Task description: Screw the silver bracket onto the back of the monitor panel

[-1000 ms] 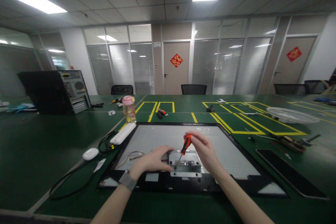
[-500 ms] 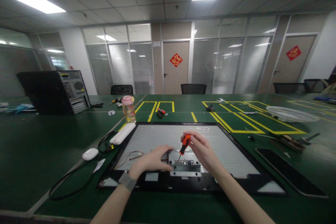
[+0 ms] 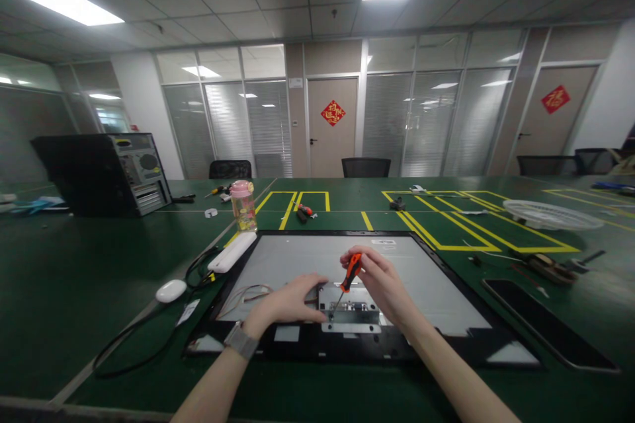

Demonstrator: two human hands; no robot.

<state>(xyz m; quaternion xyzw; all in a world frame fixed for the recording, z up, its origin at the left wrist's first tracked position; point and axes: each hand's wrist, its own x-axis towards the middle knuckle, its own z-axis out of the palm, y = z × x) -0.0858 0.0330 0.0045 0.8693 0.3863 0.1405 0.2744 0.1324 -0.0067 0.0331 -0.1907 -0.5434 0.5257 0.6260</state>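
the fingertips of the right hand (image 3: 384, 281) are closed round the orange and black handle of a screwdriver (image 3: 352, 269), which leans with its handle toward one o'clock and its tip down at the left part of a metal bracket (image 3: 350, 328). at the bracket's nine o'clock edge the left hand (image 3: 290, 304) has thumb and fingers spread apart, seemingly steadying it; how firmly, i cannot tell. the bracket lies on the near part of a flat panel (image 3: 297, 254), below its middle. since the shaft is slanted, the tip could slip out and scratch the panel or jab the left thumb close by; a loose left hand could let the bracket shift, and the thin wires (image 3: 248, 291) at nine o'clock could snag. the panel rests on a green table (image 3: 163, 225) marked with yellow tape (image 3: 367, 221); a bottle (image 3: 243, 208) stands at eleven o'clock, a computer case (image 3: 84, 175) at ten, a black slab (image 3: 546, 324) at three. beyond, at twelve, is a door (image 3: 322, 152) among glass walls.
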